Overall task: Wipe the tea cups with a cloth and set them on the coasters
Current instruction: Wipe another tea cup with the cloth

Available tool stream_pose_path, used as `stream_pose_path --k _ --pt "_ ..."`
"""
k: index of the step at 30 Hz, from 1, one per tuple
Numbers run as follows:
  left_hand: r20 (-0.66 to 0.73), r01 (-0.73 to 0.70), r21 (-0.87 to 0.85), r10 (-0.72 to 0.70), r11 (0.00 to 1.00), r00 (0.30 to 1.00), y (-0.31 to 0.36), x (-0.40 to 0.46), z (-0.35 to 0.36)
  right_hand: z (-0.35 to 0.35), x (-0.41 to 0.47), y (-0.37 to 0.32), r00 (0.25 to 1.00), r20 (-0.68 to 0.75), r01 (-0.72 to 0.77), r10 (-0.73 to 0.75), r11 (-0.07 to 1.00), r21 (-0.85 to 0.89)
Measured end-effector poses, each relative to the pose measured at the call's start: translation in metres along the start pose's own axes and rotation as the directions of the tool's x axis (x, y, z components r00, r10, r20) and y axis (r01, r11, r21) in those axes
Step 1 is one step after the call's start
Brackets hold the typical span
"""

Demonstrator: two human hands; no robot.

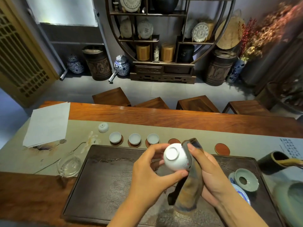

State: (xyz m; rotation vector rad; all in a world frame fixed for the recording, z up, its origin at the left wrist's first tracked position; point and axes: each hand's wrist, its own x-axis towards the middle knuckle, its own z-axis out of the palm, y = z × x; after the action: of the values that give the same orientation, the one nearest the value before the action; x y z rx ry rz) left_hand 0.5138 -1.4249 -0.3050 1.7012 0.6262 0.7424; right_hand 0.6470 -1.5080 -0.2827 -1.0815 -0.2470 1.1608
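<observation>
You have the white tea cup (pixel 176 157) in the air above the dark tea tray (pixel 101 185), tipped so its foot ring faces up towards you and its mouth points away to about four o'clock, into the cloth. Your left hand (pixel 148 176) grips it: the fingers curl over the top of the cup's wall and the thumb presses in from below at six o'clock. Your right hand (pixel 211 174) sits at three o'clock from the cup, fingers curled round the brown cloth (pixel 188 185), with a fingertip pushing a fold of it against the rim; the rest of the cloth hangs down towards the tray. Whether the cloth reaches inside the bowl cannot be seen from here.

What the next move turns on, by my reading, is the empty coaster (pixel 174 141), lying at twelve o'clock from the cup, just beyond the far edge of the tray and partly hidden behind the cloth. It comes after three cups (pixel 134 138) already seated on coasters in a row to the left. Another bare coaster (pixel 222 149) waits further out at two o'clock, and one upturned cup (pixel 103 127) stands at ten o'clock, beyond the row. Your left hand already carries the cup, so it would need righting before it goes forward
</observation>
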Motion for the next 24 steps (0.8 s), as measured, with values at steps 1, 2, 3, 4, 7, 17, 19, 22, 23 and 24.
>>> stream_pose_path --k 1,2,3,4,7,17,19,22,23,24 --pt "-0.004 -0.009 -0.002 0.009 1.000 1.000 -0.001 0.001 -0.002 -0.002 -0.001 0.000 1.000 0.021 -0.004 0.004 1.000 -0.016" --pt "0.031 -0.020 0.014 0.019 1.000 0.999 -0.001 0.004 -0.008 -0.004 -0.001 -0.002 0.999 0.046 -0.014 0.015 0.999 -0.032" --pt "0.108 -0.033 0.040 0.028 0.999 0.994 0.000 0.009 -0.016 -0.006 -0.002 -0.003 0.997 0.074 -0.034 0.037 0.999 -0.042" --pt "0.210 -0.051 0.075 0.034 0.996 0.977 0.002 0.015 -0.025 -0.008 -0.003 -0.003 0.993 0.101 -0.063 0.068 0.997 -0.046" --pt "0.403 -0.112 0.158 0.039 0.981 0.914 0.010 0.030 -0.042 -0.008 -0.004 -0.004 0.981 0.161 -0.101 0.106 0.994 -0.040" --pt "0.084 -0.010 -0.001 0.010 1.000 0.996 0.001 0.007 -0.007 0.000 -0.005 0.000 0.995 0.098 0.011 -0.010 1.000 -0.005" --pt "0.263 -0.061 0.076 0.039 0.995 0.964 0.003 0.017 -0.021 -0.003 -0.005 -0.005 0.989 0.144 -0.028 0.035 0.998 -0.054" --pt "0.430 -0.132 0.159 0.052 0.978 0.901 0.008 0.029 -0.034 -0.005 -0.005 -0.009 0.983 0.164 -0.048 0.080 0.980 -0.191" --pt "0.426 -0.127 0.157 0.049 0.979 0.904 0.007 0.029 -0.034 -0.004 -0.004 -0.010 0.988 0.146 -0.025 0.058 0.975 -0.219" --pt "0.396 -0.105 0.137 0.042 0.985 0.917 0.004 0.028 -0.032 -0.003 -0.003 -0.010 0.993 0.115 0.007 0.020 0.974 -0.227"
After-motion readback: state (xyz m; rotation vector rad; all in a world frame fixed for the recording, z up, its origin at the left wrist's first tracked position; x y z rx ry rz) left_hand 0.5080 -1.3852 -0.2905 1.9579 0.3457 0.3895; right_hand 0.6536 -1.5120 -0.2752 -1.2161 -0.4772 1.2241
